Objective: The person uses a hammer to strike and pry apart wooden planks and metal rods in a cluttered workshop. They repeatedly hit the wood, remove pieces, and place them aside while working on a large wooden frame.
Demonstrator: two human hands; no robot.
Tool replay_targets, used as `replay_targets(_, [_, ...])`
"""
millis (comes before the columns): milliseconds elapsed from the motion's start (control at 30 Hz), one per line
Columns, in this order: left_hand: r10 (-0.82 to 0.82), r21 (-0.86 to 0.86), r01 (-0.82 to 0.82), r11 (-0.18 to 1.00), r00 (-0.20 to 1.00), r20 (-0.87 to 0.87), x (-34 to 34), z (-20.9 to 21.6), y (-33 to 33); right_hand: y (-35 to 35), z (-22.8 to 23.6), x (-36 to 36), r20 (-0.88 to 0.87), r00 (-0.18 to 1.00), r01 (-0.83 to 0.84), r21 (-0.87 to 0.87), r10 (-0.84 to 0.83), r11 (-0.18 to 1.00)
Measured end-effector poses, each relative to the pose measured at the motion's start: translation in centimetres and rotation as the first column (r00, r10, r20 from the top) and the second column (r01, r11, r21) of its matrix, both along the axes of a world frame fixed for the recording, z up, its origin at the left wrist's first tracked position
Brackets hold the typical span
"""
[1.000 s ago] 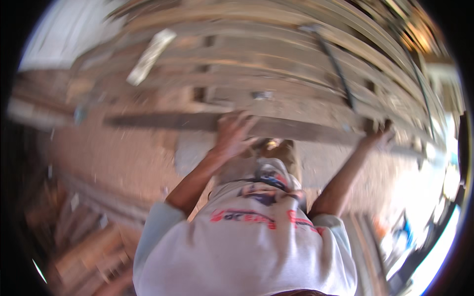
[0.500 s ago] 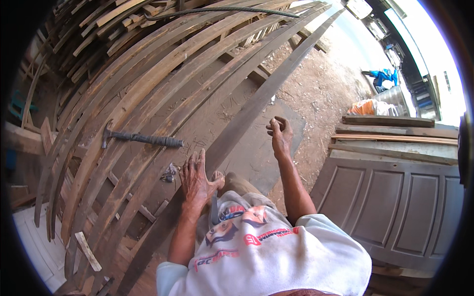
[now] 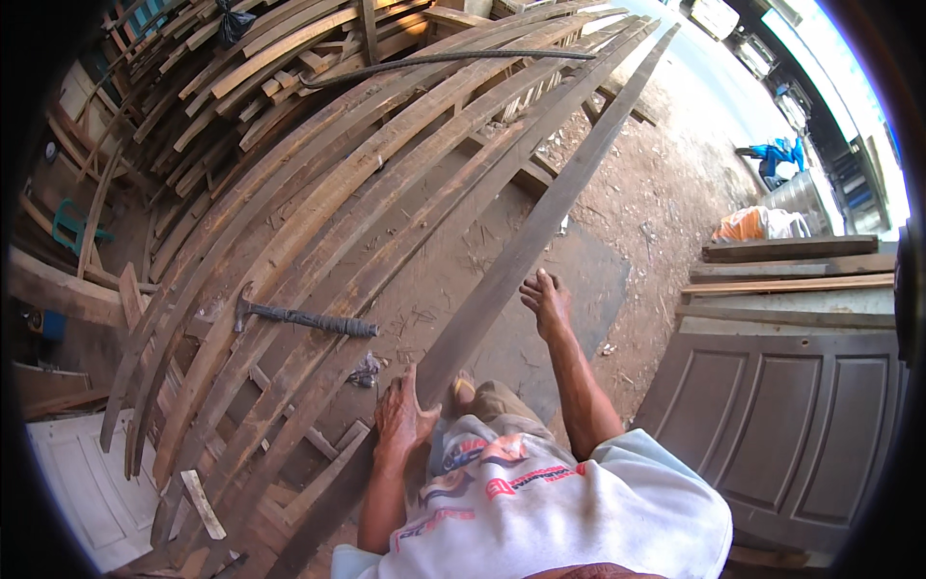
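A long dark wooden plank [image 3: 555, 207] runs from below my left hand to the far top right. My left hand [image 3: 400, 415] wraps across its near part, fingers over the left edge and thumb on the right. My right hand [image 3: 547, 301] hovers close to the plank's right edge, its fingers bent inward; I cannot make out whether anything small is inside. Left of the plank, a hammer [image 3: 307, 318] with a dark wrapped handle lies across several parallel beams [image 3: 338, 227]. By its handle end is a crumpled clear plastic bag [image 3: 365, 371].
A stack of timber [image 3: 260, 87] fills the upper left, with a ribbed metal bar [image 3: 444, 58] lying over the beams. A brown panelled door [image 3: 762, 415] lies at the right beneath loose boards [image 3: 791, 249]. A white door panel [image 3: 92, 473] lies at the lower left.
My left hand has come down and closed around the plank; its fingers were straight before. My right hand has lowered toward the plank with its fingers more bent. The whole view has shifted slightly.
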State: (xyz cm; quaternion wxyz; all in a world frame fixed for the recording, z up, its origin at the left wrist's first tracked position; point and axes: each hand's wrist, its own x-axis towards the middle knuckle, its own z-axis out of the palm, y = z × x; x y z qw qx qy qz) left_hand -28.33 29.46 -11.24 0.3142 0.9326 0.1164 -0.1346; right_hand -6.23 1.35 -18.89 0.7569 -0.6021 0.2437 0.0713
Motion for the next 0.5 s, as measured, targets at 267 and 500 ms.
replay_targets(267, [0.074, 0.027, -0.072, 0.997, 0.995, -0.070, -10.7, 1.9, 7.3, 1.6, -1.5, -2.2, -0.065, 0.995, -0.060, 0.240, 0.078, 0.969])
replay_targets(500, [0.236, 0.170, -0.216, 0.962, 0.965, -0.111, -22.4, 3.6, 15.3, 6.9, -1.0, -5.6, -0.085, 0.964, -0.211, 0.328, 0.251, 0.921])
